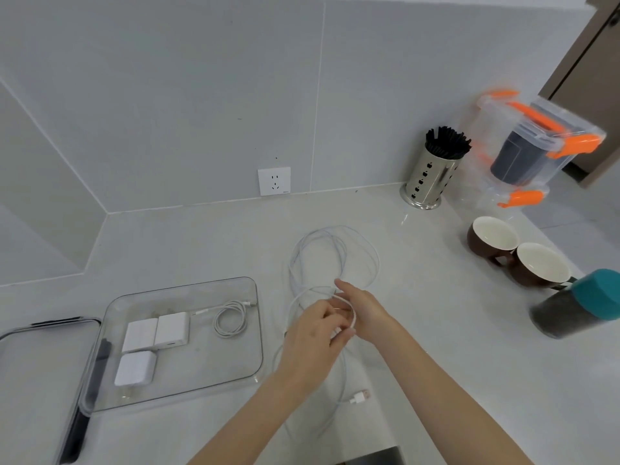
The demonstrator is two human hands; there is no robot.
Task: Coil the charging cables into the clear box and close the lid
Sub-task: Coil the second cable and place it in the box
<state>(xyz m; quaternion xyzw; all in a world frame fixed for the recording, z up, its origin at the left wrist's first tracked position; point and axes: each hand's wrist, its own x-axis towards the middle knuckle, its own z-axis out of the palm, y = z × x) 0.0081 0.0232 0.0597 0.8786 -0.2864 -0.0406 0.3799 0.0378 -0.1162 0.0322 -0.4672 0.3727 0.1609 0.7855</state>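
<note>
A long white charging cable (335, 253) lies in loose loops on the white counter, its USB plug (360, 396) near the front edge. My left hand (312, 333) pinches a strand of it with curled fingers. My right hand (360, 305) is just beside it, fingers curled round the same cable. The clear box (258, 317) stands open to the left and holds a small coiled white cable (230, 318) and three white chargers (154, 333). Its lid (43, 357) lies flat to the left of the box.
Two brown cups (518, 256) stand at the right, with a teal-capped jar (577, 307) in front of them. A steel holder of black straws (431, 176) and clear containers with orange clips (536, 142) are at the back right. A wall socket (274, 181) is behind.
</note>
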